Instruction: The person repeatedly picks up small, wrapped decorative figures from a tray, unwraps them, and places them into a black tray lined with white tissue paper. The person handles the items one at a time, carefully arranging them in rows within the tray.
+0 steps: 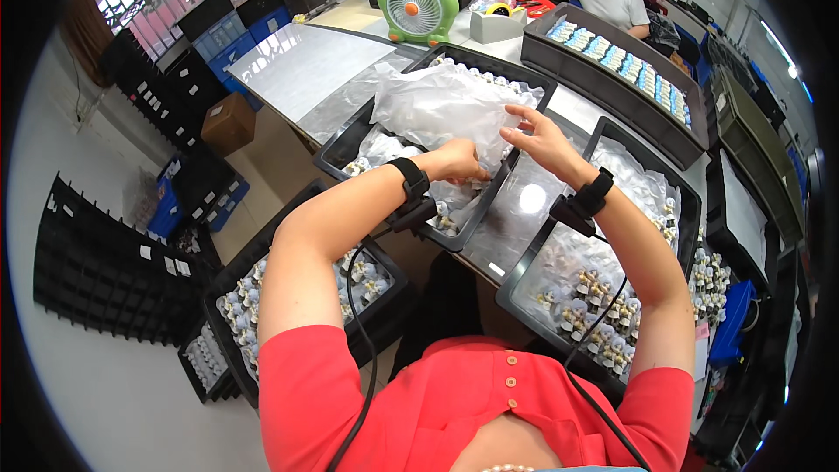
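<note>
A black tray (476, 223) in front of me holds rows of small white figurines (447, 220), partly covered by crumpled translucent plastic film (437, 103). My left hand (459, 160) reaches down into the tray, its fingers curled together among the figurines below the film. What they grip, if anything, is hidden. At the tray's right rim, my right hand (546, 142) hovers beside the film with thumb and fingers apart. Nothing shows between them, and I cannot tell whether the fingertips touch the film.
To the right stands another black tray (516, 297) of figurines under film; one more (398, 284) sits lower left. Beyond are a green fan (418, 7), a tape dispenser (501, 26) and a grey bin (603, 79) of blue-and-white pieces. A person (603, 0) sits across the table.
</note>
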A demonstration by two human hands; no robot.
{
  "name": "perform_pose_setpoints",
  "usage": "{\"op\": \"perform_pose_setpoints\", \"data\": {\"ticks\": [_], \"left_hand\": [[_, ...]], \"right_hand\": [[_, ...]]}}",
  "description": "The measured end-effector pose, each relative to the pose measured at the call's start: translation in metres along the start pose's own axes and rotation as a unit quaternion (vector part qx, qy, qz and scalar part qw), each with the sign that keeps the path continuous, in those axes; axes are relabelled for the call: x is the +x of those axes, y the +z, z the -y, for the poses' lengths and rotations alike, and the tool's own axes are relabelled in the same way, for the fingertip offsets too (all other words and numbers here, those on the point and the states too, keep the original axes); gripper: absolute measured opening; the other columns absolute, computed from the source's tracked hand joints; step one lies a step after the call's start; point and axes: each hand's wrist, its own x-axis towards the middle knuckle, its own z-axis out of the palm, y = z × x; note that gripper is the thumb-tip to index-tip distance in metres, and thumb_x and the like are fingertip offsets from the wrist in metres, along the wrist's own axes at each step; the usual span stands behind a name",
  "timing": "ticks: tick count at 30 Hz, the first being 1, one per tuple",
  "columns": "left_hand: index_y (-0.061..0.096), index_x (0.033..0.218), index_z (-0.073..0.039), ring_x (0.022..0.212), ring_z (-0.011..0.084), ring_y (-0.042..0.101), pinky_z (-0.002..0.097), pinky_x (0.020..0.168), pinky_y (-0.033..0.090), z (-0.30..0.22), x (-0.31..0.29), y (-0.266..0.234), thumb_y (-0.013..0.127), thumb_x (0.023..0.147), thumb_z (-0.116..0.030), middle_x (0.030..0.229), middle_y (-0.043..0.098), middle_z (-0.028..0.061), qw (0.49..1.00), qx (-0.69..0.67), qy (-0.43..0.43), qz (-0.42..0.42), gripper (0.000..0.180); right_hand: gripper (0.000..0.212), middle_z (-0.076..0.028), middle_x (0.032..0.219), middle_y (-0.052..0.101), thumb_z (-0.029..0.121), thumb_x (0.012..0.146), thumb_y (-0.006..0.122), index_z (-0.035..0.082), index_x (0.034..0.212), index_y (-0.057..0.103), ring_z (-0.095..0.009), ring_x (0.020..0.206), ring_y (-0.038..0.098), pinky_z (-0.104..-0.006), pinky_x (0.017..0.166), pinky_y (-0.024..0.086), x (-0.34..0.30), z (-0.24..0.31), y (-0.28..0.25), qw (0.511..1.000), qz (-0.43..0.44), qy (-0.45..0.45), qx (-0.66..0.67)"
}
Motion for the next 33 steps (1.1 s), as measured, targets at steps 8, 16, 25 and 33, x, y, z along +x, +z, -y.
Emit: {"op": "perform_pose_setpoints", "data": {"ticks": [8, 16, 25, 33], "left_hand": [[0.064, 0.081, 0.002, 0.06, 0.0163, 0.064, 0.0275, 0.052, 0.051, -0.004, 0.006, 0.002, 0.077, 0.067, -0.029, 0.073, 0.066, 0.0108, 0.99, 0.141, -0.013, 0.024, 0.037], [0.061, 0.083, 0.001, 0.057, 0.0139, 0.064, 0.0259, 0.051, 0.052, -0.001, -0.008, -0.009, 0.078, 0.071, -0.026, 0.066, 0.064, 0.0081, 0.997, 0.034, -0.045, 0.061, 0.034], [0.059, 0.084, 0.0, 0.057, 0.0143, 0.064, 0.0244, 0.051, 0.053, -0.006, -0.006, -0.006, 0.072, 0.077, -0.013, 0.071, 0.063, 0.008, 0.997, -0.023, -0.027, 0.068, 0.021], [0.057, 0.087, 0.002, 0.057, 0.0182, 0.065, 0.0267, 0.051, 0.055, 0.002, -0.004, -0.01, 0.069, 0.08, -0.014, 0.07, 0.062, 0.0083, 0.986, -0.089, -0.064, 0.123, 0.021]], "right_hand": [[0.057, -0.016, 0.123, 0.054, 0.034, 0.081, 0.065, 0.004, 0.128, 0.049, -0.027, 0.114, 0.05, -0.0347, 0.093, 0.042, -0.01, 0.002, -0.018, 1.0, -0.011, -0.006, 0.007], [0.052, -0.014, 0.127, 0.051, 0.031, 0.082, 0.065, 0.007, 0.126, 0.051, -0.027, 0.116, 0.049, -0.0363, 0.094, 0.042, -0.042, 0.01, -0.053, 0.999, -0.017, -0.013, 0.025], [0.042, -0.007, 0.113, 0.058, 0.027, 0.086, 0.062, 0.004, 0.12, 0.055, -0.015, 0.105, 0.052, -0.0282, 0.091, 0.04, -0.095, -0.006, -0.138, 0.995, 0.03, 0.093, 0.018], [0.047, -0.008, 0.118, 0.057, 0.028, 0.085, 0.064, 0.001, 0.121, 0.054, -0.014, 0.103, 0.053, -0.0274, 0.089, 0.041, -0.134, -0.05, -0.195, 0.985, -0.048, 0.163, -0.037]]}}
